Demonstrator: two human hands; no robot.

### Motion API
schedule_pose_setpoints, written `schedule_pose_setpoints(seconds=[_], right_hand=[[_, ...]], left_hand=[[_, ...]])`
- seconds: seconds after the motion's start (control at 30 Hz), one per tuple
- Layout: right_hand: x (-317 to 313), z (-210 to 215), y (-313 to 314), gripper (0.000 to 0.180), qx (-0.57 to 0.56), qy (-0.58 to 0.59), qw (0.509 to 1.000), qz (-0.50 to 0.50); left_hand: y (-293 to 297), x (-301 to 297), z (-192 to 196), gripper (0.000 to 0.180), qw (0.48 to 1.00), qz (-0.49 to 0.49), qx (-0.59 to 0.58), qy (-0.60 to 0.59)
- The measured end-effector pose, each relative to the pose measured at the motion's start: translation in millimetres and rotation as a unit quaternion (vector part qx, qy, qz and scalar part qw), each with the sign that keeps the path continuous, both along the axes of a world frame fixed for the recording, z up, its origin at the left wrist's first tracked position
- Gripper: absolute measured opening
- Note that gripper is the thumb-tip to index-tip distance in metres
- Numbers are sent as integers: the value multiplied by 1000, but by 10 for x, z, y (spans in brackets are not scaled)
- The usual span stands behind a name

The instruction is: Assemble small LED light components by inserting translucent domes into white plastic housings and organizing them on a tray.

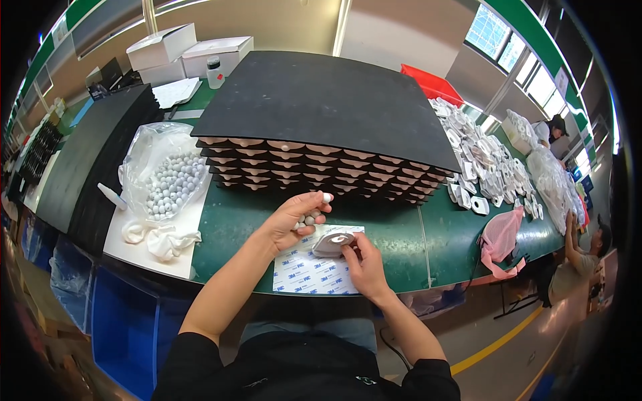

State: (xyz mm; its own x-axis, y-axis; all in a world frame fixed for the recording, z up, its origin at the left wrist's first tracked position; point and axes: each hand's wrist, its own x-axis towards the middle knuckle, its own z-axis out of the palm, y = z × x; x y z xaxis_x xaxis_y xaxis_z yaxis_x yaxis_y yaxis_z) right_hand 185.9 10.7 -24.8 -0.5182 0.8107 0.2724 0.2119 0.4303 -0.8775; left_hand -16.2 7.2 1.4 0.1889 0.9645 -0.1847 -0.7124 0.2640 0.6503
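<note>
My left hand (291, 214) is closed around several small whitish balls (309, 219). One white ball (327, 198) sits pinched at its thumb and fingertips. To its right, my right hand (366, 264) grips a flat, rounded grey-white plastic part (330, 246) with an opening near its top. The part is held just over a white printed sheet (304, 275) at the bench's front edge. Farther left, an opened clear plastic bag (144, 150) holds many similar balls (175, 184).
Beyond my hands, stacked black boards (321, 100) have pinkish pieces between their layers. On the right lie piled white plastic parts (478, 160), a pink mesh bag (501, 237) and a red bin (431, 85). White gloves (164, 239) rest at left; a person (585, 257) is at far right.
</note>
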Motion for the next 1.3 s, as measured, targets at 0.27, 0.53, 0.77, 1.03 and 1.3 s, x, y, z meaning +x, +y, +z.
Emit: schedule_pose_setpoints(seconds=[0.27, 0.53, 0.77, 1.03, 1.3], right_hand=[[-8, 16, -30, 10, 59, -1, 998, -9], [1, 36, -44, 12, -15, -11, 1000, 13], [90, 13, 187, 15, -337, 389, 857, 38], [99, 12, 224, 16, -373, 418, 827, 57], [83, 7, 221, 15, -353, 407, 842, 43]], left_hand=[[0, 3, 56, 30, 1000, 20, 1, 9], [-15, 45, 80, 31, 999, 15, 8, 43], [-46, 113, 36, 23, 990, -15, 31, 136], [-35, 202, 71, 31, 992, -50, 9, 113], [-65, 236, 50, 26, 975, 5, 48, 218]])
